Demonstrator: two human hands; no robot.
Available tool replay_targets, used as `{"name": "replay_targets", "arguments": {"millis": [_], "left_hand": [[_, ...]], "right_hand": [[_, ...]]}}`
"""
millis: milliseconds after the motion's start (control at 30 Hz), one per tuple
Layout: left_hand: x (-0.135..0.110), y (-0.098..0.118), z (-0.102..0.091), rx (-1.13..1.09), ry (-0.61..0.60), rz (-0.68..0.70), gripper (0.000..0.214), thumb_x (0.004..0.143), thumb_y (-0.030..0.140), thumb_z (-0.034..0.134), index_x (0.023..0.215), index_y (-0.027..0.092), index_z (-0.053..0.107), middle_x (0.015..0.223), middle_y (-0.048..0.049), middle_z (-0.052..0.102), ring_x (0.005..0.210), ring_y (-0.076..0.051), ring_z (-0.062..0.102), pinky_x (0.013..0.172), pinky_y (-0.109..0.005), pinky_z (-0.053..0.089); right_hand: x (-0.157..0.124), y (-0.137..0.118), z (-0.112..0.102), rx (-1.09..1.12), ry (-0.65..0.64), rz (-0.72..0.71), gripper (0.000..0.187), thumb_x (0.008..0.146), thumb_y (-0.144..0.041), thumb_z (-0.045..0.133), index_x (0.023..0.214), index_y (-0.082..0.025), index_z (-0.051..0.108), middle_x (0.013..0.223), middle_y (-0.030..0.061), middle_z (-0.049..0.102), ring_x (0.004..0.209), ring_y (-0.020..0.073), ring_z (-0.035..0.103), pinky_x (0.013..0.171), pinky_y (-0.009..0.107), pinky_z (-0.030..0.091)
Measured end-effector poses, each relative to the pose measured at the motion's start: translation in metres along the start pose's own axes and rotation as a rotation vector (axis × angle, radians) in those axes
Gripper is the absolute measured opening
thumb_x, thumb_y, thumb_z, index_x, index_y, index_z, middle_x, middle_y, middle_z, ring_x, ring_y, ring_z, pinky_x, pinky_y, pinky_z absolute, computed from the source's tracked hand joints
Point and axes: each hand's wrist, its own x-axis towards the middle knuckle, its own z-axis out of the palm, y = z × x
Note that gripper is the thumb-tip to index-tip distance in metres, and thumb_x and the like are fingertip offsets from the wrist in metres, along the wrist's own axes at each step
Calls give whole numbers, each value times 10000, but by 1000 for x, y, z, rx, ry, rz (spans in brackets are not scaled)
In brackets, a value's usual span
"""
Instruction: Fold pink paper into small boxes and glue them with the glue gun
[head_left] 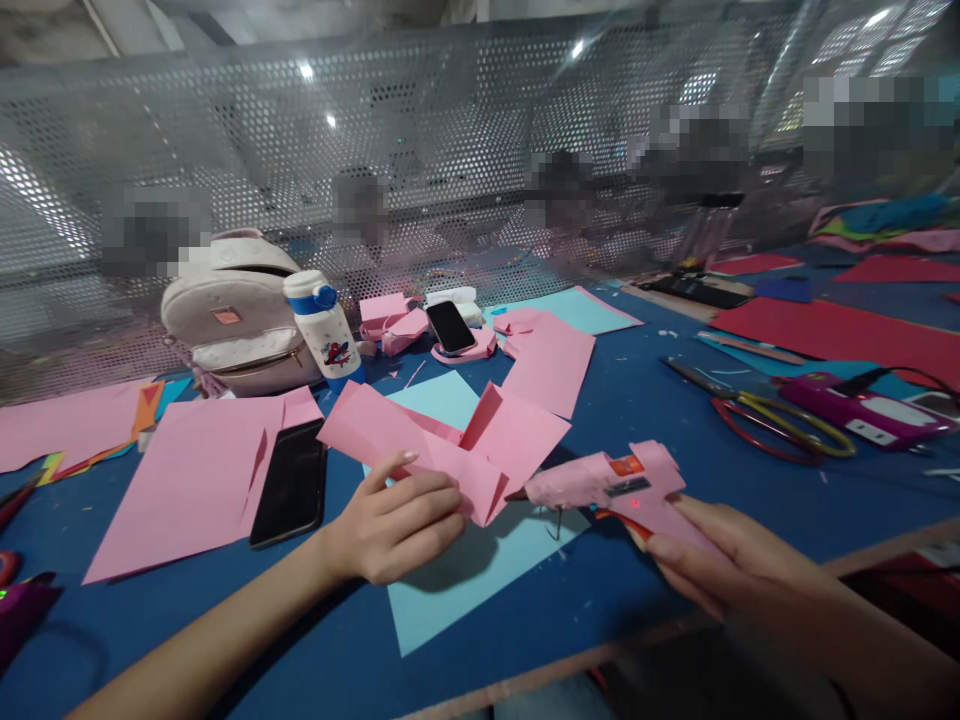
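My left hand [401, 525] is closed on a folded piece of pink paper [442, 445], its thumb on top and fingers along the near side. The paper has creased flaps standing up. In my right hand [705, 560] is a pink glue gun [611, 480], gripped by its handle. The nozzle points left and reaches the paper's lower right corner; whether it touches cannot be made out. A wire stand hangs under the barrel. Beneath the folded paper lies a light blue sheet [427, 610] on the blue table [600, 385].
Left are a black phone [289, 485], pink sheets [187, 470], a white bottle [330, 330] and a backpack [232, 310]. Another phone [451, 327] lies behind. At right are scissors [757, 410], a purple power strip [862, 410] and red paper [840, 335]. A perforated metal screen [450, 150] stands behind.
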Motion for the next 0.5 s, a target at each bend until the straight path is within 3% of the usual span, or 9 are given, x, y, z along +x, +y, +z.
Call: {"name": "replay_targets", "arguments": {"millis": [400, 500], "left_hand": [[-1, 0, 1, -5, 16, 0, 215, 970, 92, 467, 883, 139, 657, 878, -44, 781, 893, -131, 724, 1198, -360, 280], [0, 0, 0, 0, 14, 0, 241, 979, 92, 448, 875, 136, 661, 868, -45, 782, 871, -134, 729, 1200, -358, 275]], "right_hand": [[-1, 4, -12, -39, 54, 23, 619, 841, -755, 459, 552, -210, 410, 507, 5, 461, 528, 154, 418, 567, 291, 326], [1, 12, -15, -55, 9, -1, 578, 860, -722, 471, 585, -214, 462, 514, 12, 499, 527, 166, 450, 556, 291, 355]]}}
